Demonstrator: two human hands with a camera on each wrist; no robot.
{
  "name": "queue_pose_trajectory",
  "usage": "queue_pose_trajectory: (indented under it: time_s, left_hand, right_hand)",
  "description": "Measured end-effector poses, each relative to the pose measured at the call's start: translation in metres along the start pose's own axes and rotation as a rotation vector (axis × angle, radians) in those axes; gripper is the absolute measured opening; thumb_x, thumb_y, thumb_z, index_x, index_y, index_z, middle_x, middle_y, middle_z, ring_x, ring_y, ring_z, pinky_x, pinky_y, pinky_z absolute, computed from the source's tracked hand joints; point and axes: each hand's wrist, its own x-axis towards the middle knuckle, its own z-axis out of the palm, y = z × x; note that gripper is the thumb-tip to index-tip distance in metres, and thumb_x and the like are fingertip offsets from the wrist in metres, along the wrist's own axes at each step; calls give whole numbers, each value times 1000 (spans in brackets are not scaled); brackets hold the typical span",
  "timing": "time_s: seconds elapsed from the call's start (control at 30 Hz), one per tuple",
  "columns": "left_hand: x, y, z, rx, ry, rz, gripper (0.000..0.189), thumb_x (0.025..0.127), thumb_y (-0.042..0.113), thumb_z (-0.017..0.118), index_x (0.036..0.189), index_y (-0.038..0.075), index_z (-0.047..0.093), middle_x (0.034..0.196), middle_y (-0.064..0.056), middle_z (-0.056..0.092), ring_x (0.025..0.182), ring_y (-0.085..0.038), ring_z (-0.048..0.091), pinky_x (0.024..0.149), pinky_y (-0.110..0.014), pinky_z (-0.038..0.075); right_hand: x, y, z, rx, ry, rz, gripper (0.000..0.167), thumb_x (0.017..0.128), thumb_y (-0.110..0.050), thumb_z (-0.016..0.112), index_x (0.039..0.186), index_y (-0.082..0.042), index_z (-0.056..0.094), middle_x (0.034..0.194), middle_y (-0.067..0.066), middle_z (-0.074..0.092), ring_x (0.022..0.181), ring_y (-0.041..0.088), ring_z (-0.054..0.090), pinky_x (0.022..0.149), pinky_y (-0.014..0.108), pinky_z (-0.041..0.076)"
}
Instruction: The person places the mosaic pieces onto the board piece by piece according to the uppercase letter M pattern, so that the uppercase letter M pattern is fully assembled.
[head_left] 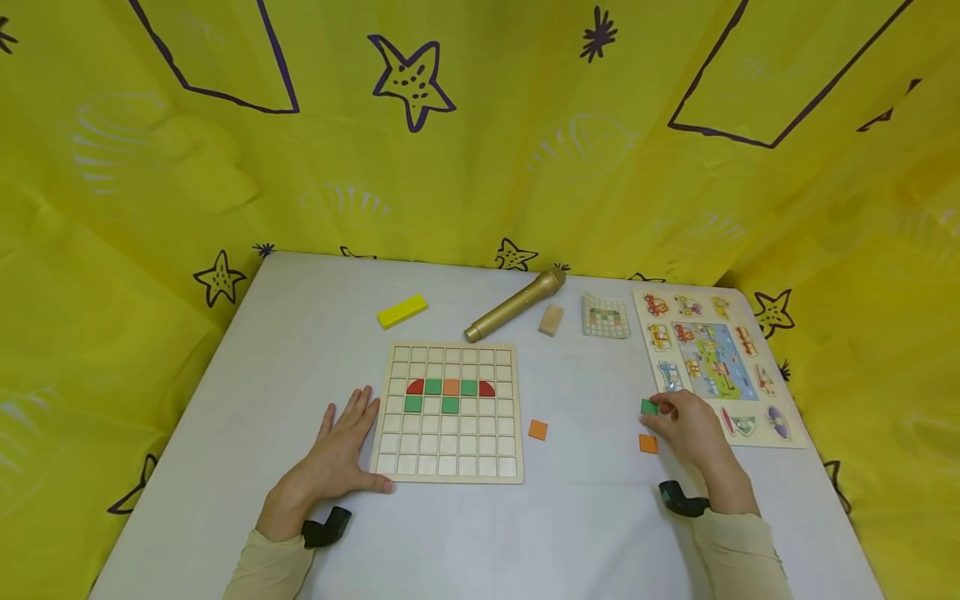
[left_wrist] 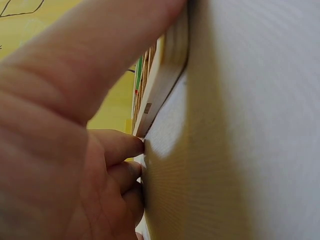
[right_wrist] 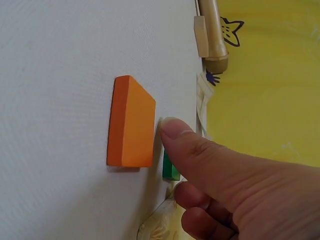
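A wooden grid board (head_left: 447,479) lies mid-table, bearing red quarter-round pieces, several green squares and an orange one. My left hand (head_left: 337,454) is spread along its left side, fingers straight, the thumb touching the front-left corner. In the left wrist view the thumb crosses the board's edge (left_wrist: 167,75). Farther right, my right hand (head_left: 693,429) pinches a green square tile (head_left: 648,407) between thumb and fingers, at the table surface. The right wrist view shows that green tile (right_wrist: 171,167) partly hidden behind the thumb. An orange tile (head_left: 648,444) lies just nearer than it.
Between board and right hand lies another orange tile (head_left: 537,430). Behind the board are a yellow block (head_left: 402,311), a gold microphone (head_left: 513,307), a small wooden block (head_left: 551,320) and a pattern card (head_left: 606,317). A vehicle puzzle board (head_left: 765,437) borders the right hand.
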Motion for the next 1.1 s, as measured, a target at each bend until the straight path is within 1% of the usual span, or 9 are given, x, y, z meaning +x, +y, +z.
queue_pose_trajectory:
  time_s: [0.17,0.33,0.47,0.57,0.63,0.73,0.87,0.93,1.1]
  left_hand:
    - [0,0,1,4,0,-1,131,58,59,87,150,-9,23,159,-25,10,146,-38,2,111,-60,-5]
    - [1,0,1,0,2,-2,131,58,60,87,150,-9,23,159,-25,10,146,-38,2,111,-60,-5]
    - [1,-1,1,1,5,2,131,58,60,86,150,-10,23,159,-25,9,146,-38,2,111,-60,-5]
    - [1,-1,1,1,6,4,131,58,60,86,150,-10,23,159,-25,9,146,-38,2,110,-61,-5]
    - [1,-1,1,0,6,5,131,58,60,86,149,-10,23,159,-25,9,146,-38,2,110,-61,-5]
    - [0,-1,1,-2,5,2,131,58,60,86,149,-10,23,158,-25,9,146,-38,2,110,-61,-5]
    - [0,0,1,-8,3,-6,131,58,60,87,150,-9,23,159,-25,10,146,-38,2,111,-60,-5]
    - [0,0,1,-9,3,-8,132,57,60,87,150,-9,23,159,-25,10,146,-38,3,111,-60,-5]
    - [0,-1,1,-9,4,-4,132,58,61,86,150,-9,23,159,-25,10,146,-38,3,111,-60,-5]
  right_hand:
    - [1,1,1,-4,1,-14,31,83,-14,79,106,5,69,82,5,55,76,23,48,63,35,39]
    - [2,3,3,-12,19,-23,27,85,-12,77,103,6,70,82,5,55,75,22,48,63,35,39]
    - [3,4,5,-19,36,-32,25,85,-12,76,100,5,69,82,6,54,74,22,48,63,35,39]
    - [4,1,5,-12,42,-28,26,86,-15,76,101,5,68,83,7,55,75,23,49,64,36,41]
    - [5,-2,6,-1,44,-22,29,87,-18,76,102,5,68,85,7,54,75,23,49,64,35,41]
    - [8,-8,10,20,51,-36,32,87,-22,76,103,5,68,87,8,55,77,23,50,65,36,42]
    - [16,-19,18,32,59,-78,31,87,-21,76,102,4,68,90,10,59,77,24,53,66,37,44]
    - [21,-27,22,46,51,-92,30,86,-20,77,103,4,68,91,11,61,77,24,54,66,37,44]
    - [31,-52,33,98,24,-124,30,86,-19,77,105,2,68,89,8,62,75,21,52,66,36,43]
